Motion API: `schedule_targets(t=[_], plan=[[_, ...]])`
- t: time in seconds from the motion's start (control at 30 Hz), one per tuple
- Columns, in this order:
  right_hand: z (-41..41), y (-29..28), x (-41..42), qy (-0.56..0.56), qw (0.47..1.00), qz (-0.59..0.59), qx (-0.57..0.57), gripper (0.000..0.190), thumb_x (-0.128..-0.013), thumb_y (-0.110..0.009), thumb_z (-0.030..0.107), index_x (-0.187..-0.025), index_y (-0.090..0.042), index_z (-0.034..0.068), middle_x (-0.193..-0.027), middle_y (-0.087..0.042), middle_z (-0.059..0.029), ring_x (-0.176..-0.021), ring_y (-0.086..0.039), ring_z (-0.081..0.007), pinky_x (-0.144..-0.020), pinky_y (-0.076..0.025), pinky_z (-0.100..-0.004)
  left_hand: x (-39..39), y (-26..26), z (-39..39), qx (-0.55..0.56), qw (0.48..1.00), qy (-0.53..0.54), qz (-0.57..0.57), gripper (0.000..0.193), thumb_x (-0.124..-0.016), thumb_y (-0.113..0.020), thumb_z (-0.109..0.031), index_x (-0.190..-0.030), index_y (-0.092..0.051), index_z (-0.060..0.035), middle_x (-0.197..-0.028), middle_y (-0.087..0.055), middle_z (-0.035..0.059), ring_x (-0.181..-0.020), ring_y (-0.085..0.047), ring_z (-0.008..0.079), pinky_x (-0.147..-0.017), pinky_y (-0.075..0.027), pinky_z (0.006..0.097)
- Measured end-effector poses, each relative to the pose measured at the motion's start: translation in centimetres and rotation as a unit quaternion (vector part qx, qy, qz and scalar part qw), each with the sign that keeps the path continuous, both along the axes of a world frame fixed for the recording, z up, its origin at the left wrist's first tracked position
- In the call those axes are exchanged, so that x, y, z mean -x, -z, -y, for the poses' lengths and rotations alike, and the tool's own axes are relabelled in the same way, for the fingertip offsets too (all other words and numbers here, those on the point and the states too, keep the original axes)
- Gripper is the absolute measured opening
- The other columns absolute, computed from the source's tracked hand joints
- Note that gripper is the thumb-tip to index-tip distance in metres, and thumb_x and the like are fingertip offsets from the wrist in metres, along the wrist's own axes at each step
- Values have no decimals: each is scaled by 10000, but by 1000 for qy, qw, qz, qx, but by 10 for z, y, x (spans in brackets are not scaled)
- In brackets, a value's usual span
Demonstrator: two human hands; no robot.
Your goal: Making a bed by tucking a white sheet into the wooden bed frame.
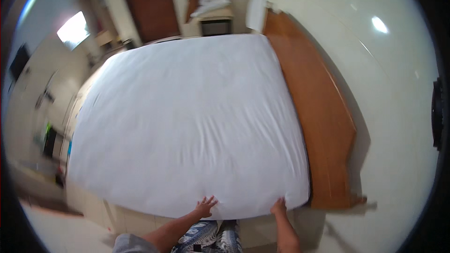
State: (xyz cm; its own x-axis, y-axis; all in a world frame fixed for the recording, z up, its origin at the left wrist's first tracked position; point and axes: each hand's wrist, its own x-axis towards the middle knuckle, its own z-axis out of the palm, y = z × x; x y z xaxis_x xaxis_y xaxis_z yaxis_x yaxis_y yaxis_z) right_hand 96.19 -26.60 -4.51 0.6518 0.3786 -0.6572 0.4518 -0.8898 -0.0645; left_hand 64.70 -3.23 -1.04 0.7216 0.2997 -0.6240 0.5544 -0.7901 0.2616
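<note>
A white fitted sheet [168, 112] covers the mattress of a wide bed before me. Fine wrinkles run through the sheet between the middle and the headboard side. My left hand [205, 208] rests on it close to the near edge, palm down with its fingers spread. Farther right, nearer the headboard corner, my right hand [279, 206] touches the same edge with its fingers bunched together. Whether those fingers pinch the fabric cannot be made out.
A brown wooden headboard [316, 105] runs along the bed's right side, against a pale wall [393, 63]. White folded bedding or pillows [212, 1] lie on a stand beyond the far edge. A brown door [151, 5] is behind. Blurred items line the left side.
</note>
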Motion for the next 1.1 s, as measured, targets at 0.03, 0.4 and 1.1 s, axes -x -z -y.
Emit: schedule_targets(t=[0.03,0.4,1.1], plan=[[2,14,11,-15,1000,-10,8,649,-812,-449,295,-1319,-219,-39,-1412,-125,-182,-1309,-110,-306,-1055,-186,-371,10,19,3,15,1000,-15,3,850,-675,-648,-300,-1364,-151,-318,-1445,-66,38,-1261,-195,397,-878,-320,623],[-7,32,-20,-174,969,-79,-159,816,-589,-688,191,-1280,-280,42,-1364,-194,-208,-1242,-213,-377,-1017,-212,-437,27,19,71,-154,880,-429,132,927,-658,-638,-173,-1380,-60,-239,-1431,-116,78,-1293,-170,338,-942,-194,644],[-128,22,206,-599,797,-55,-56,713,-671,-572,112,-1326,-293,131,-1407,-169,-163,-1266,-176,-421,-1022,-236,-466,174,95,54,215,875,-433,21,654,-719,-577,-214,-1316,-313,-250,-1349,-331,95,-1203,-376,272,-912,-149,712]])
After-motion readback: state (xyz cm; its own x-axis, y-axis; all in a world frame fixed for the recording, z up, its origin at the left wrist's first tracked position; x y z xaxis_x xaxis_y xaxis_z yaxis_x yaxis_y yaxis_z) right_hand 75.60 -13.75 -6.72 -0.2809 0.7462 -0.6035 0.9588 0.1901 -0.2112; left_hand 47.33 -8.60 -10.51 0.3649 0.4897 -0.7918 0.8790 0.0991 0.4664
